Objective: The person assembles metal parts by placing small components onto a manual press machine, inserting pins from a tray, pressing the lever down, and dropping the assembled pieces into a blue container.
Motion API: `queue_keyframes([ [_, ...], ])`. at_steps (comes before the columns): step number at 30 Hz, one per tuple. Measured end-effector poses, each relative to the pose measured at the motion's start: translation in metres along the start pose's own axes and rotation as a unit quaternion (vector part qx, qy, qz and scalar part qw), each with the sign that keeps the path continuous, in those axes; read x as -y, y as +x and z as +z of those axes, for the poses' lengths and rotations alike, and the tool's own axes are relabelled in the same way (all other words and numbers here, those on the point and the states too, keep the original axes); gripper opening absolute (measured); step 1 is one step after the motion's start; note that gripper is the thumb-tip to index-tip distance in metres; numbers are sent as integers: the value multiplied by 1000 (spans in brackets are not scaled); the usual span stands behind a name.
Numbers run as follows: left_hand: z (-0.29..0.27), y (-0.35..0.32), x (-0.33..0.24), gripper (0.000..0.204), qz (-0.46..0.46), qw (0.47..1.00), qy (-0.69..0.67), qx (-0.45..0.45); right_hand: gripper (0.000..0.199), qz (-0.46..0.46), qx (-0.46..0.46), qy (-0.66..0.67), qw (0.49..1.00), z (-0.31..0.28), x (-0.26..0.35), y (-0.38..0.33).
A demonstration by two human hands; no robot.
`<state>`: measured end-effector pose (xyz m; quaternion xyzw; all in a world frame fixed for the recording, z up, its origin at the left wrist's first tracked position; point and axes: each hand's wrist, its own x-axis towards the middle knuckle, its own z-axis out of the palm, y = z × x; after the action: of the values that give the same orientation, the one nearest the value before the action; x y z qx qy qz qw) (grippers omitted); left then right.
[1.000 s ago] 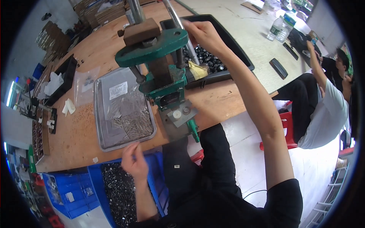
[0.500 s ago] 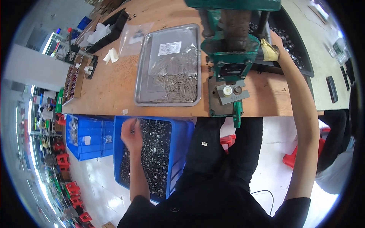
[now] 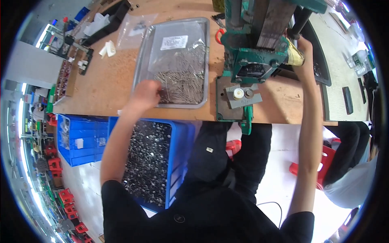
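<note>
My left hand (image 3: 146, 95) is over the near left corner of a metal tray (image 3: 205, 65), its fingers curled together at a heap of thin metal pins (image 3: 184, 87). Whatever those fingers hold is too small to make out. My right hand (image 3: 304, 50) is beside the green press (image 3: 253, 52), against a yellow-wrapped part (image 3: 295, 56) on the press's right side. Its fingertips are largely hidden there. On the press base lies a grey metal plate (image 3: 254, 100) carrying a round white piece (image 3: 238, 94) and a round dark metal piece (image 3: 249, 93).
Below the table edge, a blue crate (image 3: 173, 162) holds many small dark pinned parts. A second blue crate (image 3: 90, 139) is left of it. Behind the press stands a black bin (image 3: 323, 67). Red-handled scissors (image 3: 219, 36) lie beyond the tray.
My left hand has risen from above the blue crate to the pins in the tray. My right hand has come slightly nearer along the press's side. The whole view has shifted a little.
</note>
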<state>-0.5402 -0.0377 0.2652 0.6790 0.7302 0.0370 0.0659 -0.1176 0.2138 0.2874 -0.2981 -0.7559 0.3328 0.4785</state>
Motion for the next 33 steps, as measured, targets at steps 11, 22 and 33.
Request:
queue_keyframes([
  [11,10,6,-95,10,25,831,-524,-184,21,162,85,78,980,89,52,-116],
  [22,47,48,-183,13,119,701,-693,-117,23,249,143,38,957,80,77,-101],
  [33,49,50,-188,17,101,765,-628,-97,28,274,135,41,951,75,79,-100],
])
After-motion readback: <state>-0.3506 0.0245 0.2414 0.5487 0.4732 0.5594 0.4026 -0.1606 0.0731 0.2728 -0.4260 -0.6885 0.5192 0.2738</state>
